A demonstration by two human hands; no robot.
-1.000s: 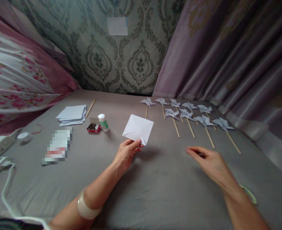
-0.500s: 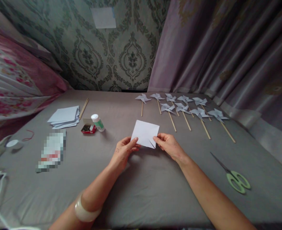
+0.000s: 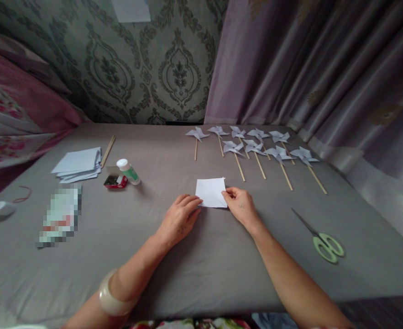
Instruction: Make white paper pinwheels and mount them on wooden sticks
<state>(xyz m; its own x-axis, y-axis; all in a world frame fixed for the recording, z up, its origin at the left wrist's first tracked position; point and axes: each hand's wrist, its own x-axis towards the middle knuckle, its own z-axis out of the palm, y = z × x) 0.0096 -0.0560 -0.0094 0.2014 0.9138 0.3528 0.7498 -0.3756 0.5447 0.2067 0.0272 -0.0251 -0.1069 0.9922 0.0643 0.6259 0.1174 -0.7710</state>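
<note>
A small white paper square is between my two hands, lying on or just above the table. My right hand pinches its right edge between thumb and fingers. At the lower left corner, my left hand has its fingers closed over the paper, back of the hand up; its thumb is mostly hidden. A pale bangle sits on my left forearm. To the right lie scissors with green handles, blades pointing away to the left.
Several white paper pinwheels on sticks lie at the back right. At left are stacked paper sheets, wooden sticks, a small red box of dark bits, a white-capped glue bottle and a blurred packet.
The paper square has been turned and lowered; the slit at its near right corner no longer shows. My left hand has rolled palm-down. The view has shifted slightly.
</note>
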